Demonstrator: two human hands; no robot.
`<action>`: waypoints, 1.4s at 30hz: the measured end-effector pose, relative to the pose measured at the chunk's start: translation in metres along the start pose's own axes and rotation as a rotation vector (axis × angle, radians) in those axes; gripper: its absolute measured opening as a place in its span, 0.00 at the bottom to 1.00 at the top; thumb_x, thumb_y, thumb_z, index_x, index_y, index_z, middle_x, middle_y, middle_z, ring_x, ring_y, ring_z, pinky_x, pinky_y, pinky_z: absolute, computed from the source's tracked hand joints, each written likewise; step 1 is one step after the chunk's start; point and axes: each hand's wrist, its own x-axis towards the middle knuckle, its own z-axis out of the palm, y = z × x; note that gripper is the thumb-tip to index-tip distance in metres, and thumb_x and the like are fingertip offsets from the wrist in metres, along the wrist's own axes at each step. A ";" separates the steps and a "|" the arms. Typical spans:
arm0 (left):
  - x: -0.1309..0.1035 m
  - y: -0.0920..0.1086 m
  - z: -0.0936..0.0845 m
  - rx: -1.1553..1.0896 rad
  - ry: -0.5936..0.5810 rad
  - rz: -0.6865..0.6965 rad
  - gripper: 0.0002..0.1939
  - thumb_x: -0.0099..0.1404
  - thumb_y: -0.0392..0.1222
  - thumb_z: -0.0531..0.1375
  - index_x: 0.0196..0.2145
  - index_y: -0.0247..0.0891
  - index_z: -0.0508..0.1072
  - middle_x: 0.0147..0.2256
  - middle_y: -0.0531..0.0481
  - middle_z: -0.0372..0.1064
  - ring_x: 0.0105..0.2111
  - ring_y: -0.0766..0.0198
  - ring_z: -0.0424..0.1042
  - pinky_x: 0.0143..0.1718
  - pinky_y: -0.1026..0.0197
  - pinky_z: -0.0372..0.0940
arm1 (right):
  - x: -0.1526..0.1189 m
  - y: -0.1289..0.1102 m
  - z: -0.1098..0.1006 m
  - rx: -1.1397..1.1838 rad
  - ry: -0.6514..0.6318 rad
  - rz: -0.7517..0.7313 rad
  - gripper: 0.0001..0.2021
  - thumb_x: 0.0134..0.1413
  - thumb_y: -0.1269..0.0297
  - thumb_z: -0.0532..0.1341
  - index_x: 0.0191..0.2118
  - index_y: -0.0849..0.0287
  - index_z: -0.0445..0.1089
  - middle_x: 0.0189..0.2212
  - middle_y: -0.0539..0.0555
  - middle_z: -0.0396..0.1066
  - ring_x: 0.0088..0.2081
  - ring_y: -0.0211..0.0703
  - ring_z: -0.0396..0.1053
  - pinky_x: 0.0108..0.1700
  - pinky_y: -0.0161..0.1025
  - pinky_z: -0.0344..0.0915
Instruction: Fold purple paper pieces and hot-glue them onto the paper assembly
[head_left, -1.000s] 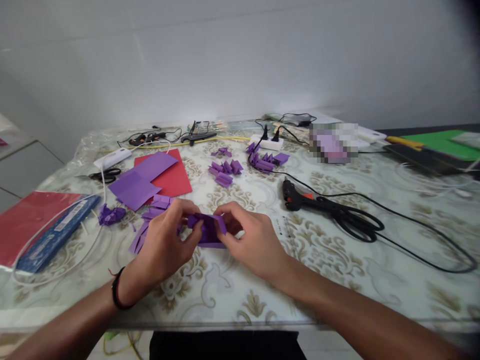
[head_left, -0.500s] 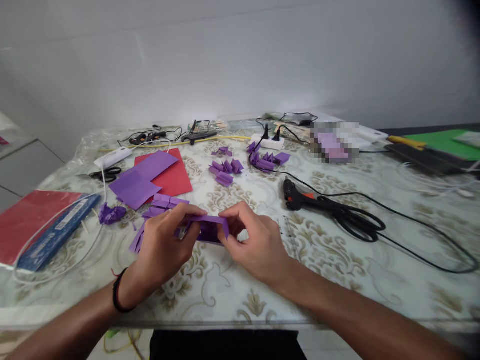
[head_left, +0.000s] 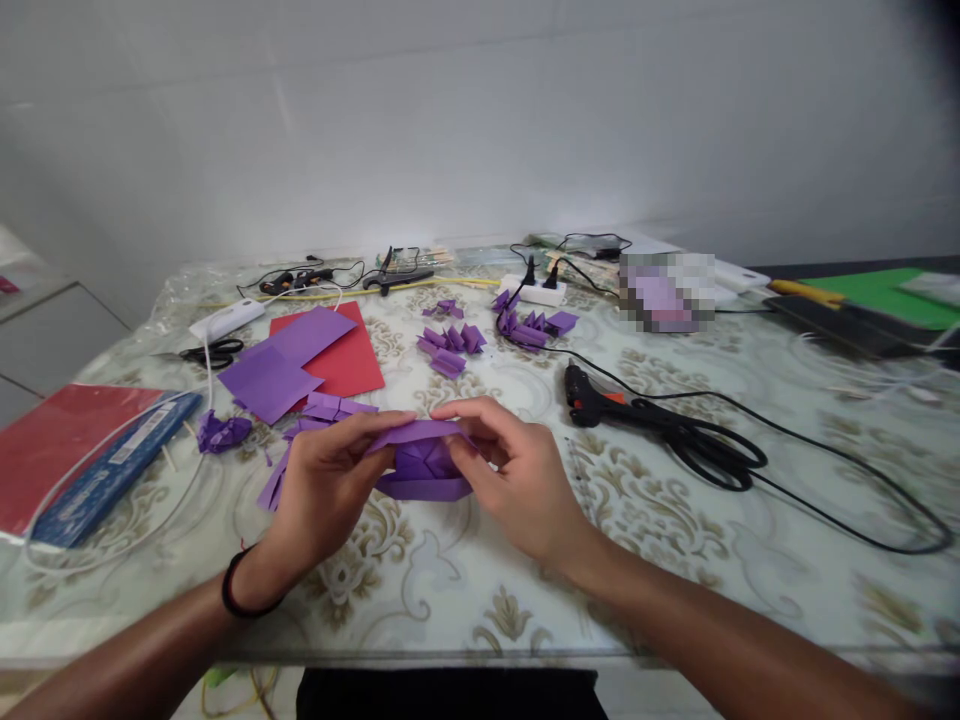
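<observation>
Between my two hands is a folded purple paper, its creased inside facing me and its upper and lower edges turned up like walls. My left hand pinches its left end between thumb and fingers. At the right end, my right hand grips the paper, with the thumb inside the fold and the fingers behind. Several folded purple strips lie just beyond my left hand, partly hidden by it. A crumpled purple paper sits farther left.
Flat purple sheets overlap a red sheet. Small folded purple pieces lie mid-table. A black glue gun and its looped cord are at right. Black-handled scissors, a blue-edged packet and a power strip are also around.
The purple paper has tilted and opened, so its creased inside now shows. My right thumb has moved into the fold, and both hands still hold the ends.
</observation>
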 end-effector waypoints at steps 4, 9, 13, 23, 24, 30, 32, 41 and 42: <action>0.001 0.000 -0.002 -0.041 0.020 0.034 0.20 0.60 0.26 0.67 0.43 0.50 0.88 0.36 0.54 0.86 0.30 0.64 0.82 0.32 0.67 0.75 | 0.001 -0.003 -0.004 0.124 -0.038 0.017 0.18 0.62 0.69 0.62 0.55 0.53 0.79 0.42 0.53 0.83 0.36 0.41 0.80 0.37 0.36 0.76; 0.004 0.001 -0.006 -0.211 -0.072 0.000 0.16 0.64 0.31 0.68 0.44 0.50 0.88 0.41 0.49 0.86 0.38 0.58 0.84 0.40 0.61 0.79 | 0.005 -0.006 -0.009 0.128 0.067 -0.009 0.19 0.54 0.75 0.62 0.46 0.51 0.85 0.44 0.50 0.86 0.44 0.44 0.83 0.45 0.37 0.79; 0.003 -0.001 -0.014 -0.272 -0.211 -0.008 0.17 0.68 0.34 0.65 0.50 0.49 0.87 0.48 0.46 0.84 0.46 0.53 0.83 0.46 0.57 0.77 | 0.009 -0.007 -0.012 0.103 0.062 0.022 0.18 0.52 0.76 0.61 0.41 0.52 0.86 0.39 0.50 0.86 0.39 0.44 0.83 0.41 0.37 0.78; 0.010 0.001 -0.007 -0.111 -0.070 -0.078 0.06 0.64 0.36 0.70 0.38 0.43 0.88 0.34 0.49 0.85 0.30 0.62 0.81 0.29 0.65 0.74 | 0.012 -0.012 -0.020 0.106 -0.200 0.002 0.13 0.65 0.64 0.61 0.49 0.56 0.81 0.46 0.56 0.82 0.46 0.46 0.79 0.39 0.37 0.76; 0.010 0.001 -0.005 -0.143 -0.070 -0.085 0.06 0.63 0.35 0.70 0.38 0.42 0.88 0.35 0.48 0.86 0.32 0.61 0.82 0.31 0.66 0.75 | 0.012 -0.011 -0.020 0.092 -0.194 0.010 0.11 0.66 0.63 0.62 0.47 0.55 0.82 0.45 0.56 0.81 0.46 0.46 0.79 0.39 0.37 0.76; 0.011 -0.001 -0.004 -0.256 -0.091 -0.208 0.17 0.62 0.37 0.72 0.49 0.39 0.83 0.34 0.48 0.85 0.32 0.60 0.84 0.32 0.65 0.78 | 0.012 -0.005 -0.015 -0.014 -0.116 0.030 0.10 0.64 0.66 0.65 0.47 0.52 0.84 0.44 0.54 0.84 0.45 0.46 0.80 0.40 0.38 0.76; 0.013 0.000 -0.006 -0.233 -0.116 -0.235 0.11 0.62 0.39 0.72 0.43 0.38 0.85 0.32 0.48 0.85 0.32 0.59 0.84 0.31 0.65 0.78 | 0.012 -0.003 -0.014 -0.024 -0.104 0.039 0.13 0.63 0.67 0.66 0.51 0.51 0.82 0.44 0.53 0.84 0.43 0.45 0.80 0.41 0.39 0.76; 0.015 0.000 -0.007 -0.201 -0.106 -0.240 0.02 0.61 0.37 0.73 0.34 0.39 0.86 0.28 0.50 0.84 0.26 0.64 0.81 0.27 0.68 0.74 | 0.016 -0.002 -0.017 0.065 -0.189 0.196 0.09 0.64 0.59 0.66 0.40 0.58 0.81 0.33 0.53 0.83 0.32 0.42 0.79 0.36 0.38 0.74; 0.015 0.000 -0.006 -0.194 -0.109 -0.243 0.02 0.62 0.38 0.73 0.34 0.39 0.86 0.28 0.50 0.84 0.26 0.63 0.81 0.27 0.68 0.75 | 0.017 -0.002 -0.018 0.072 -0.186 0.203 0.09 0.64 0.59 0.66 0.38 0.58 0.80 0.32 0.52 0.82 0.32 0.42 0.79 0.35 0.38 0.74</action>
